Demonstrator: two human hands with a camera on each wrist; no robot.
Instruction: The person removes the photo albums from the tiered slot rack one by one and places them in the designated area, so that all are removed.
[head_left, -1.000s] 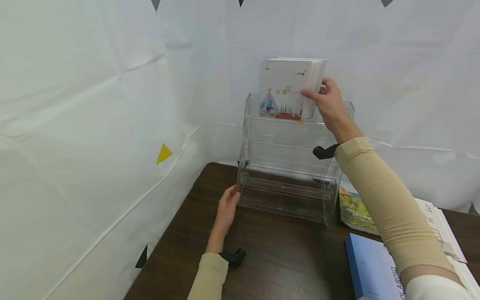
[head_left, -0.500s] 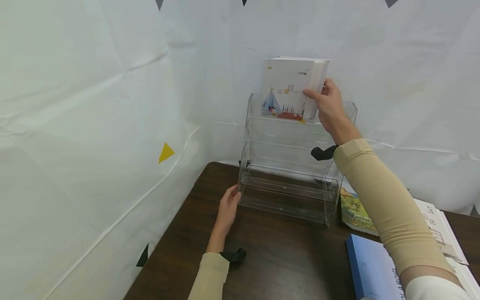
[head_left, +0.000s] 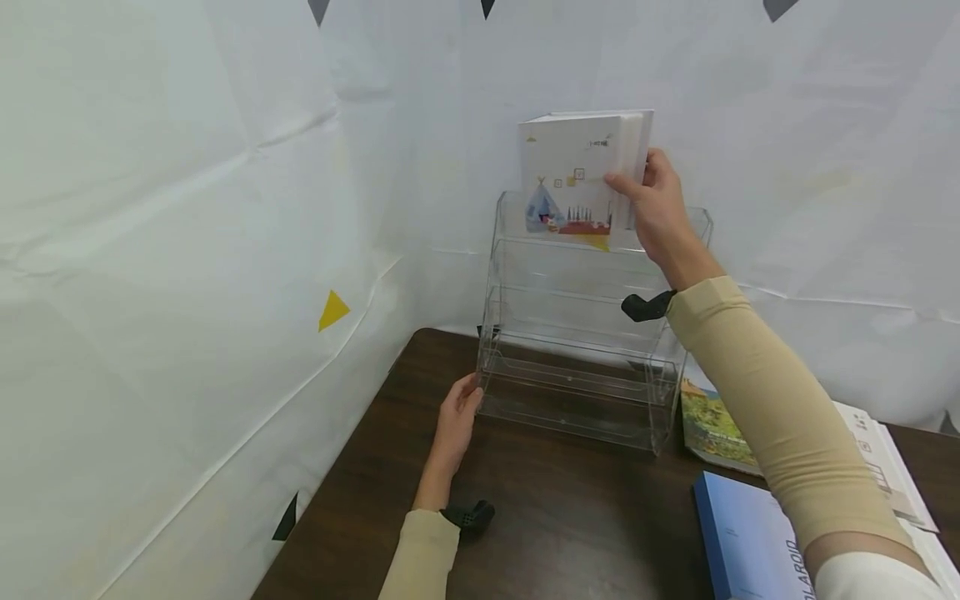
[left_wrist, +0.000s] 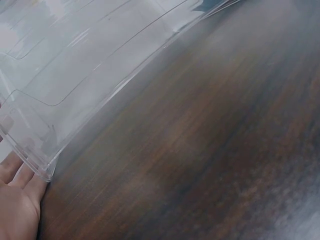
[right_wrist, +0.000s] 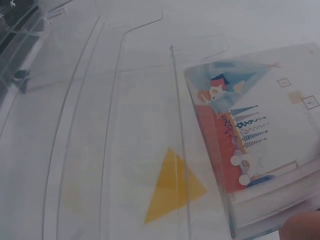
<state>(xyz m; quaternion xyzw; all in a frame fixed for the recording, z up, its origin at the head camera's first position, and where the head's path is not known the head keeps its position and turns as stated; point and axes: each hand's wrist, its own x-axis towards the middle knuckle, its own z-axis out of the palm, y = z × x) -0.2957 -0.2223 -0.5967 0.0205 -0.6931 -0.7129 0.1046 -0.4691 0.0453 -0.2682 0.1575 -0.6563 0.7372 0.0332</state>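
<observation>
My right hand (head_left: 660, 204) pinches a thick white photo album (head_left: 558, 150) by its right side, thumb on the front cover. A tent and a red strip are printed on that cover. The album stands nearly upright at the top tier of a clear acrylic rack (head_left: 570, 308); in the right wrist view its lower edge lies close to the tier's front lip, and whether it touches is unclear. My left hand (head_left: 455, 417) holds the rack's lower left side near the tabletop; in the left wrist view its fingers (left_wrist: 35, 189) lie at the clear corner.
The rack stands on a dark wooden table (head_left: 540, 508). Right of it lie a book with a landscape cover (head_left: 716, 425), a blue box-like book (head_left: 742, 533) and white albums (head_left: 881, 458), partly behind my right arm. White sheeting (head_left: 225, 250) closes off the left and back.
The album has risen slightly relative to the rack and tipped a little, showing more of the yellow triangle below it. My left hand and the rack have stayed in place.
</observation>
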